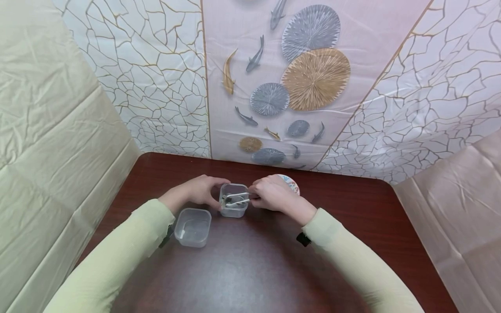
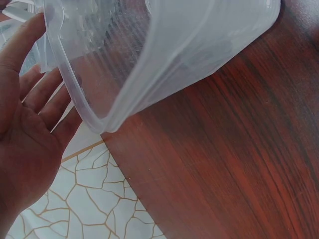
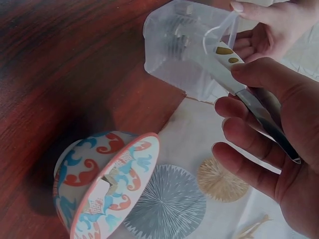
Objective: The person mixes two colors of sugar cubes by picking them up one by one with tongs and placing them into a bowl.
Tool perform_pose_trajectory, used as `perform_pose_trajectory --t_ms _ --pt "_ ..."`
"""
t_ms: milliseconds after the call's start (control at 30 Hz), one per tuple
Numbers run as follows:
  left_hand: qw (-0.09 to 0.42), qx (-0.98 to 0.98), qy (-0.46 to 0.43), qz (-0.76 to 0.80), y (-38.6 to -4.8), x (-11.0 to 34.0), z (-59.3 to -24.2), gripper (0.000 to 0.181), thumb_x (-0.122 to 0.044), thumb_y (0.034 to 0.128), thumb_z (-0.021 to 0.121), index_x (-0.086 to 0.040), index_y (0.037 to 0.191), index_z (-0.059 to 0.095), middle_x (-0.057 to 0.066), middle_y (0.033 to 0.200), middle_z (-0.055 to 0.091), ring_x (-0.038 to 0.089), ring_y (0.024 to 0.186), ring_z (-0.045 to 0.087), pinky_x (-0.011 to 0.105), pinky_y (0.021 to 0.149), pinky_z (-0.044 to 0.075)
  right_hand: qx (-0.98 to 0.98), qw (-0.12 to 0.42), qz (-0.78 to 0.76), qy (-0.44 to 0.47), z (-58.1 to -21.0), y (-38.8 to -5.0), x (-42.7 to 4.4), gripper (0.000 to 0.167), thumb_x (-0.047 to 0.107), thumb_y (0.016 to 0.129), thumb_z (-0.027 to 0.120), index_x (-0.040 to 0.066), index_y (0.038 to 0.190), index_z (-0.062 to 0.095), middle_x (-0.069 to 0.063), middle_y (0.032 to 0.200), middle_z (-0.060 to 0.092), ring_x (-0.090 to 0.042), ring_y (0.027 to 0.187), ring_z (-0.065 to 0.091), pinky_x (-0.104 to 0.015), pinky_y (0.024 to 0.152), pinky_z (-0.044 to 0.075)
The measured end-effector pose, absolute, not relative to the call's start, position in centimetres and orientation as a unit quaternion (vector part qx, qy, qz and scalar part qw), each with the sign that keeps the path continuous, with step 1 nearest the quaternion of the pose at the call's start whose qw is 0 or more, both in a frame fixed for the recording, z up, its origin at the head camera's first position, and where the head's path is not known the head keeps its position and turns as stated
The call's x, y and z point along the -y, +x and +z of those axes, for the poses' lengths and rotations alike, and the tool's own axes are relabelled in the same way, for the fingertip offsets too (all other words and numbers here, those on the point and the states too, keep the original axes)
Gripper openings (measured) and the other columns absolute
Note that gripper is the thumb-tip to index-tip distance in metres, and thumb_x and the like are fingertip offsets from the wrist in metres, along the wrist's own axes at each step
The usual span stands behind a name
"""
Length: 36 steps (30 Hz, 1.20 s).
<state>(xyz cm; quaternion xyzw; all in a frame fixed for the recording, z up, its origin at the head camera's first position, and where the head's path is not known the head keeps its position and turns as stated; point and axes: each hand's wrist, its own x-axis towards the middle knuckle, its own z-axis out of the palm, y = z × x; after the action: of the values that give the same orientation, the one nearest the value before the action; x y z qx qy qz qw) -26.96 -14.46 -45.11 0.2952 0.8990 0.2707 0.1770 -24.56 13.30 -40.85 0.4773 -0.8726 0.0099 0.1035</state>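
Observation:
In the head view, my left hand holds a small clear plastic container at its left side, thumb at the front and fingers toward the back. My right hand grips tongs with pale tips and a shiny metal handle, as the right wrist view also shows. The tips reach into that container. A few small pieces lie inside, too small to make out. A second clear container stands near my left wrist and fills much of the left wrist view.
A bowl patterned in red and blue stands behind my right hand, partly hidden in the head view. The dark reddish wooden table ends at a back edge against patterned cloth. Plain cloth hangs at both sides.

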Motion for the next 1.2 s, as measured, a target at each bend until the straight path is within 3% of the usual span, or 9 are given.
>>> perform_pose_trajectory --t_ms 200,467,833,1200 --pt "0.173 -0.901 0.295 0.268 -26.9 14.4 -45.1 0.086 -0.031 0.0777 0.097 -0.013 0.153 0.058 0.004 0.131 0.076 0.023 0.129 0.066 0.048 0.114 0.047 0.887 0.089 -0.01 0.452 -40.0 -24.6 -13.7 0.009 0.018 0.082 0.081 0.018 0.081 0.072 0.009 0.074 0.065 -0.016 0.064 0.064 -0.039 0.056 0.051" --pt "0.179 -0.902 0.289 0.266 -26.8 14.3 -44.8 0.085 -0.03 0.0784 0.097 -0.014 0.153 0.058 0.004 0.131 0.076 0.023 0.129 0.065 0.048 0.115 0.047 0.894 0.078 -0.033 0.441 -40.1 -25.0 -13.5 0.009 0.02 0.083 0.082 0.018 0.081 0.073 0.008 0.074 0.065 -0.019 0.069 0.068 -0.042 0.062 0.055" --pt "0.173 -0.902 0.296 0.263 -26.9 14.3 -44.9 0.085 -0.03 0.0784 0.096 -0.012 0.153 0.058 0.004 0.132 0.075 0.022 0.131 0.065 0.046 0.115 0.047 0.886 0.097 -0.028 0.453 -40.7 -25.6 -12.3 0.025 0.016 0.082 0.084 0.019 0.069 0.063 0.008 0.066 0.057 -0.015 0.059 0.055 -0.037 0.056 0.048" --pt "0.179 -0.902 0.289 0.265 -26.9 14.3 -44.9 0.087 -0.031 0.079 0.096 -0.012 0.154 0.057 0.004 0.133 0.075 0.024 0.132 0.064 0.048 0.116 0.046 0.884 0.108 -0.073 0.448 -40.9 -24.7 -12.0 0.026 0.023 0.085 0.085 0.019 0.072 0.063 0.006 0.072 0.066 -0.018 0.063 0.065 -0.039 0.057 0.053"
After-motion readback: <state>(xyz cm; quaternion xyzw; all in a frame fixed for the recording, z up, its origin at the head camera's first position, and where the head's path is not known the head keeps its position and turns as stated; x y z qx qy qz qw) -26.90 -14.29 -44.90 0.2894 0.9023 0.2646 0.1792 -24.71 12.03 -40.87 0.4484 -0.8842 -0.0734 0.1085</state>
